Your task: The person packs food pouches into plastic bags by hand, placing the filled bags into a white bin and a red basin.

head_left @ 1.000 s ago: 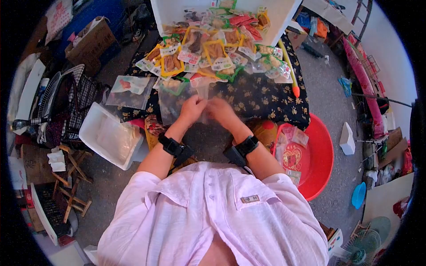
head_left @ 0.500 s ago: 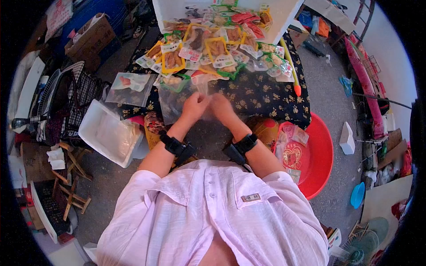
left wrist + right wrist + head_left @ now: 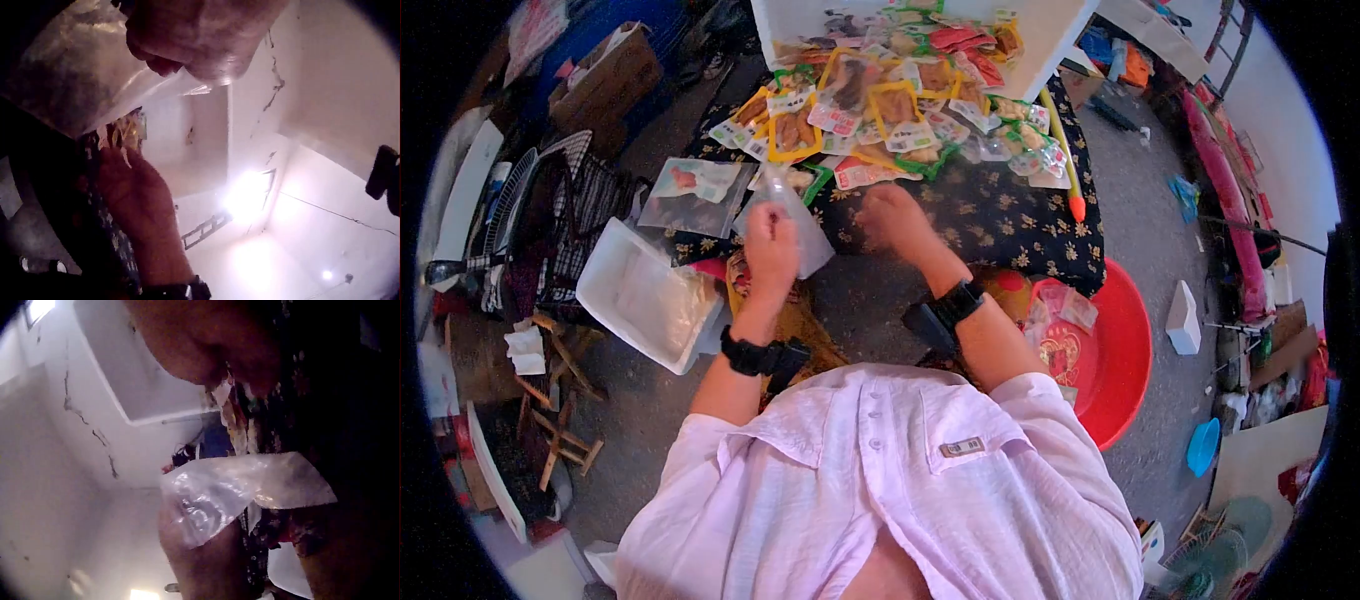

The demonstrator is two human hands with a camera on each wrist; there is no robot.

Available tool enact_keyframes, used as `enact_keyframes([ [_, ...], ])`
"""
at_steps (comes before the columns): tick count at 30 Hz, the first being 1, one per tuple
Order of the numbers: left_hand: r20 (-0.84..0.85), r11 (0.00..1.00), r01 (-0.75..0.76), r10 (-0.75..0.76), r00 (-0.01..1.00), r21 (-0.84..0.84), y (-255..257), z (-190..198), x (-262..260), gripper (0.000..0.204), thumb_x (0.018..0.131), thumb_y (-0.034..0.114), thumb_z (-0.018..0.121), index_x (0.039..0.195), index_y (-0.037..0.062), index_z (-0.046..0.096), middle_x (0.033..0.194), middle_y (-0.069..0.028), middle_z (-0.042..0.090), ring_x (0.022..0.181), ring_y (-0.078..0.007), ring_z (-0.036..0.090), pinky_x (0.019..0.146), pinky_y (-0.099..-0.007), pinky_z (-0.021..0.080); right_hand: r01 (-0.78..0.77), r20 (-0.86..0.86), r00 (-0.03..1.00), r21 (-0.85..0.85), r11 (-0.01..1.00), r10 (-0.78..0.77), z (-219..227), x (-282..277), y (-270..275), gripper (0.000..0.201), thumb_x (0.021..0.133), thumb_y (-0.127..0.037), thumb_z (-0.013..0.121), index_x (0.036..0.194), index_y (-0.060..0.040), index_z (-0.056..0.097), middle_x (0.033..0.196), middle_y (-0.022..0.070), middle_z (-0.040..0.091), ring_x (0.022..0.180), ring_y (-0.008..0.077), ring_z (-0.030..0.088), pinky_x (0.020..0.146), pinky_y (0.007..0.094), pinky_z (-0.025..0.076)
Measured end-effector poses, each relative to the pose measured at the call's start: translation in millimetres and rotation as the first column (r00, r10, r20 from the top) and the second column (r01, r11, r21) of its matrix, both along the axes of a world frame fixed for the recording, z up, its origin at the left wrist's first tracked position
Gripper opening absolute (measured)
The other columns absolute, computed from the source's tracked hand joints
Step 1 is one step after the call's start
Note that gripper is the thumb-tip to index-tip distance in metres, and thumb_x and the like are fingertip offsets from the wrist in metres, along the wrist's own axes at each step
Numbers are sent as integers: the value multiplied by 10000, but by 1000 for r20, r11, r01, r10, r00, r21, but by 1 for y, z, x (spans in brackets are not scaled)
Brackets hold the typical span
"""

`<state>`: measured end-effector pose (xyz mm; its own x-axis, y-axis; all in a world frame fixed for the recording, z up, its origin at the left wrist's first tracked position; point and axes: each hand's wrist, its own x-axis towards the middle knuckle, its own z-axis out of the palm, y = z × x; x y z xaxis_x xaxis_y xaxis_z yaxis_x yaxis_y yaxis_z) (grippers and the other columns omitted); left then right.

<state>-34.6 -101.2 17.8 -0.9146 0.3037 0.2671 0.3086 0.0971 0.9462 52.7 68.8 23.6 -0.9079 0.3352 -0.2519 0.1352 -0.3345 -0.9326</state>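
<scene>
In the head view my left hand [image 3: 770,255] grips a clear plastic bag [image 3: 808,240] above the near left part of the dark floral cloth. The bag [image 3: 275,481] hangs across that hand [image 3: 200,565] in the right wrist view. Apart from it, my right hand [image 3: 892,218] is over the cloth just below the pile of food packets [image 3: 895,105], fingers loosely bent and blurred. No held thing shows in it, though its fingertips are partly hidden. In the left wrist view the bag [image 3: 81,69] spreads beside my left hand [image 3: 200,37], with my right hand [image 3: 140,200] beyond.
A white foam box [image 3: 1070,45] stands behind the packets. A flat clear bag with a printed packet [image 3: 690,190] lies at the cloth's left. A yellow stick with an orange tip [image 3: 1062,150] lies at the right. Below are a white tub [image 3: 640,300] and a red basin [image 3: 1125,360].
My hands were together at the bag's edge; they have since parted. The left hand has moved left with the bag, and the right hand has moved slightly up toward the packets, off the bag.
</scene>
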Motion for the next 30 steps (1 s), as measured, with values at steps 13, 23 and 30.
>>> enact_keyframes([
  [13,-464,925,-372,297,834,-76,-55,85,-6,205,730,101,517,897,-11,477,745,-73,510,632,-137,475,590,-260,403,71,59,991,552,831,-123,-40,-109,-26,244,662,-112,565,865,-5,482,660,130,528,500,211,533,464,328,427],
  [23,-511,893,-228,-3,859,-387,-16,46,-15,234,704,145,504,911,37,501,739,-152,557,670,-306,538,599,-382,424,269,-157,963,501,822,-220,-29,-25,11,156,682,-67,520,823,0,519,724,56,535,675,146,500,574,271,402],
  [30,-169,723,110,-302,938,-682,55,6,11,268,695,182,462,935,64,490,831,-170,553,771,-328,527,645,-430,409,468,-237,881,317,825,-409,-11,69,42,116,672,-19,527,786,-32,507,734,16,515,657,99,479,572,211,389],
])
